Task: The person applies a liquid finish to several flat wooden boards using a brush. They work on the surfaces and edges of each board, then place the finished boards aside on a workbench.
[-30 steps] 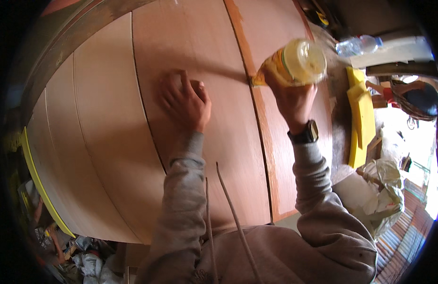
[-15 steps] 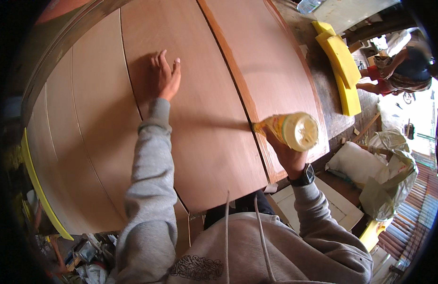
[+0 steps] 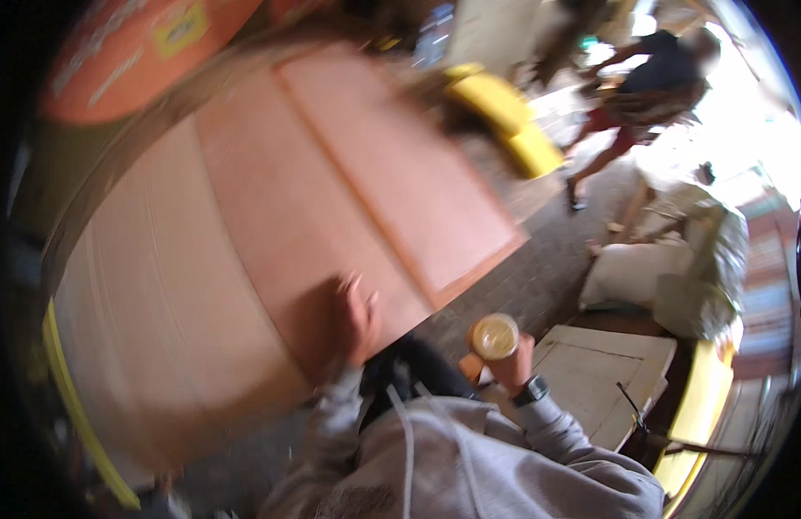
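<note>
A broad surface of pinkish wooden panels [image 3: 253, 208] fills the left and middle, with a darker orange band along the right-hand seam. My left hand [image 3: 357, 320] is open over the panels near their front edge, fingers apart, holding nothing; blur hides whether it touches. My right hand [image 3: 513, 368] grips a bottle with pale yellow contents [image 3: 494, 334], its round bottom turned up, just off the panels' near right edge. An orange part shows below the bottle.
Yellow foam pieces [image 3: 504, 112] and a clear bottle [image 3: 432, 35] lie beyond the panels. A person [image 3: 651, 82] is upright at back right. Pale sacks [image 3: 634, 277], a white board [image 3: 591, 363] and a yellow piece [image 3: 699, 406] are on the right. An orange-red panel [image 3: 137, 52] stands back left.
My right hand has drawn the bottle off the seam and past the panels' edge. My left hand is nearer that edge. The view has swung, and the other person has shifted.
</note>
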The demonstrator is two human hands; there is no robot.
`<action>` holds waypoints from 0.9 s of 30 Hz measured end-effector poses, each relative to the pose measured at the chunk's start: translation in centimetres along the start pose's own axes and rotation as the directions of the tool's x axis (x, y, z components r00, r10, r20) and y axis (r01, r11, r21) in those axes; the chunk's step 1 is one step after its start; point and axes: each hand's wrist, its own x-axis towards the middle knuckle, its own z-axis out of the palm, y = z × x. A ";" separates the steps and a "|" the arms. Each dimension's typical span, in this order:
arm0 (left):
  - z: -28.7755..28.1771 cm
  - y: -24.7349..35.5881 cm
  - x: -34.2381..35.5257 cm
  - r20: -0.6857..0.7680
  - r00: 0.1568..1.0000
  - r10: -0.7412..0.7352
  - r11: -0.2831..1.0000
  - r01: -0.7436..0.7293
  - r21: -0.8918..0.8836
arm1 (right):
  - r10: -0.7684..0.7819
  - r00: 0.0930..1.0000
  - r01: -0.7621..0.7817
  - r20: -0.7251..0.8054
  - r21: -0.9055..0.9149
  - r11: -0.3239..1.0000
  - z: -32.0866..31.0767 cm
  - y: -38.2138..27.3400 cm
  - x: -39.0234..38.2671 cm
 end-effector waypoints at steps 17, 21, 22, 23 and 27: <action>0.8 1.1 -2.4 0.032 0.999 -0.044 0.981 0.037 0.190 | 0.726 0.687 -0.231 0.019 0.954 0.193 -3.1 10.6 -1.2; 1.8 0.5 -4.9 -0.060 0.994 -0.086 0.976 0.096 0.193 | 0.673 0.727 -0.297 0.135 0.946 0.132 -3.1 9.8 1.9; 2.1 0.9 -5.2 -0.065 0.993 -0.102 0.969 0.114 0.218 | 0.666 0.729 -0.313 0.158 0.942 0.120 -3.2 10.3 3.1; 2.4 1.1 -5.3 -0.067 0.991 -0.118 0.961 0.131 0.243 | 0.662 0.727 -0.330 0.181 0.938 0.105 -3.4 10.7 4.2; 2.5 2.0 -4.4 -0.120 0.969 -0.214 0.941 0.238 0.241 | 0.561 0.803 -0.316 0.199 0.942 0.118 -5.2 11.2 11.1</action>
